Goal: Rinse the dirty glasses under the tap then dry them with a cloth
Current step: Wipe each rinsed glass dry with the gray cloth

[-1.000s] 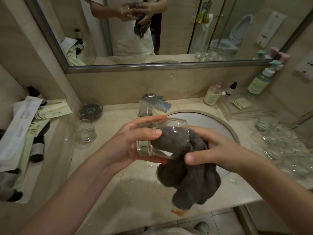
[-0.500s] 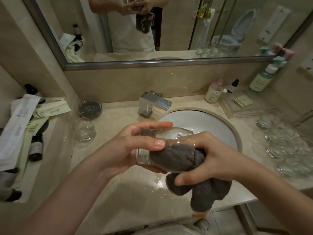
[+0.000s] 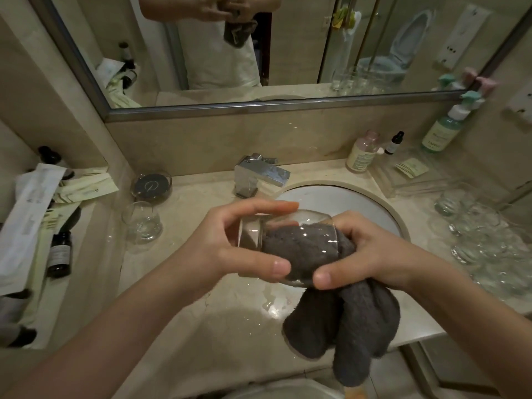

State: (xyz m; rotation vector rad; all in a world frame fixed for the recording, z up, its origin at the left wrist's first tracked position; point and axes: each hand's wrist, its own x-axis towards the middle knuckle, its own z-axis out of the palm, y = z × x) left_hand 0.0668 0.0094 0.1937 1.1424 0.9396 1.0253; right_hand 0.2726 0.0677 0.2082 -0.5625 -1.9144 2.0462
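Note:
A clear glass [image 3: 253,234] lies on its side in front of the sink, its base to the left. My left hand [image 3: 230,249] grips it round the base end, fingers on top and thumb below. A dark grey cloth [image 3: 345,323] is stuffed into its mouth and hangs down below. My right hand [image 3: 371,251] grips the cloth at the glass's rim, thumb under the rim. Another glass [image 3: 142,223] stands upright on the counter to the left. Several glasses [image 3: 483,240] are grouped on the counter at the right. The chrome tap [image 3: 259,175] is behind the hands; no water is running.
The round white sink [image 3: 359,203] is set in a wet marble counter [image 3: 224,326]. A dark round dish [image 3: 151,185] sits left of the tap. Bottles [image 3: 361,152] and a clear tray [image 3: 414,180] stand at the back right. A side shelf [image 3: 37,231] with bottles and packets is on the left.
My right hand has turned on the cloth inside the glass, pushing it deeper in. Both hands with the glass have shifted slightly.

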